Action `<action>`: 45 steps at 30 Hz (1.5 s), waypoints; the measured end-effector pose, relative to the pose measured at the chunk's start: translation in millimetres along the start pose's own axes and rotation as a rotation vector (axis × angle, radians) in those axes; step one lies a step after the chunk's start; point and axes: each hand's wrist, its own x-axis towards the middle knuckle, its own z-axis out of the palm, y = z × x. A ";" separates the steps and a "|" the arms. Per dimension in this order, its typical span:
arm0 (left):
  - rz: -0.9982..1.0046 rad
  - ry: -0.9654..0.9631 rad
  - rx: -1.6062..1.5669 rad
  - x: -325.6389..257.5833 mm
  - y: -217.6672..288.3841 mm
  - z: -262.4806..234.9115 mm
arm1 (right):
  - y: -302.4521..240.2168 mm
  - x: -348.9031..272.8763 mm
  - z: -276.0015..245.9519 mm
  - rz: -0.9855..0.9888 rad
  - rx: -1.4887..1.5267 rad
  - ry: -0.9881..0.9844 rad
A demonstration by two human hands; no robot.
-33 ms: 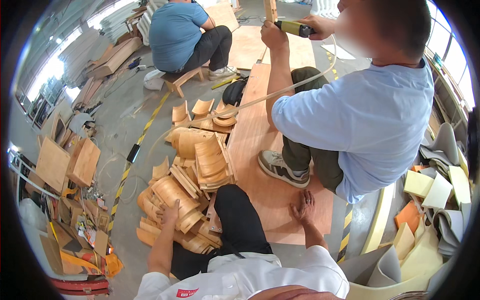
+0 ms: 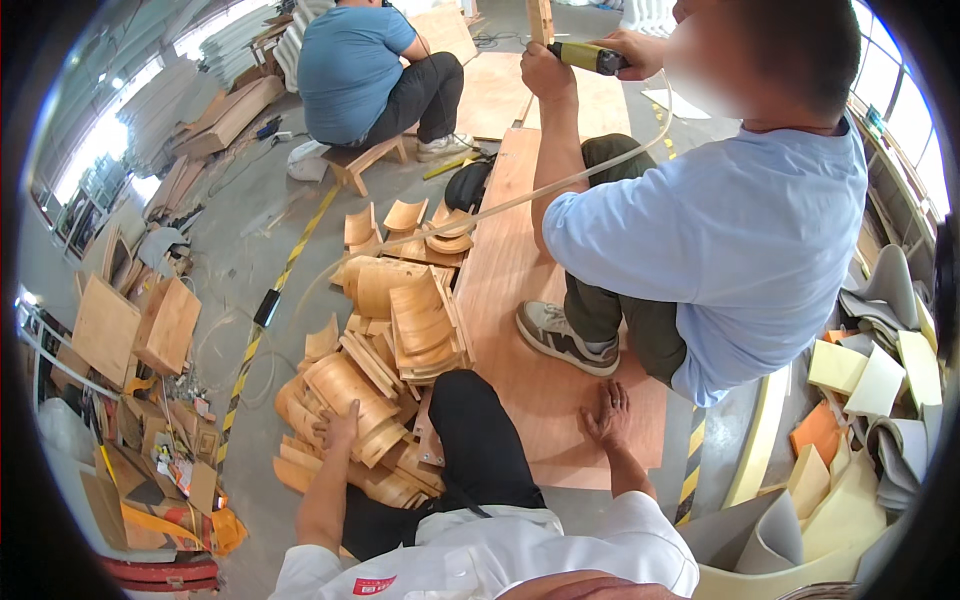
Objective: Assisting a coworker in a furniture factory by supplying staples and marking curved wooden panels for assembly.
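My left hand rests with fingers spread on a curved plywood piece, part of a heap of similar bent pieces beside my knee. My right hand lies against the flat plywood board, its fingers apart and holding nothing. More curved pieces are stacked just beyond my left hand. On the same board stands the shoe of a co-worker in a light blue shirt. That person grips a green and black power tool against an upright wooden strip.
A pale hose crosses over the curved pieces to the power tool. Another person in a blue shirt sits on a low wooden stool. Foam offcuts pile up at the right. Boxes and scraps lie at the left.
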 end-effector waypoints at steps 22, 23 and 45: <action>-0.014 0.039 0.011 2.9 -1.1 3.7 | -2.1 -2.9 -5.7 0.032 -0.004 -0.052; -0.010 0.041 0.010 0.0 -1.7 4.8 | 0.2 -4.5 -5.0 0.032 -0.004 -0.055; 0.053 0.042 0.005 -1.7 10.3 10.9 | 19.4 -7.0 18.9 -0.135 -0.148 0.053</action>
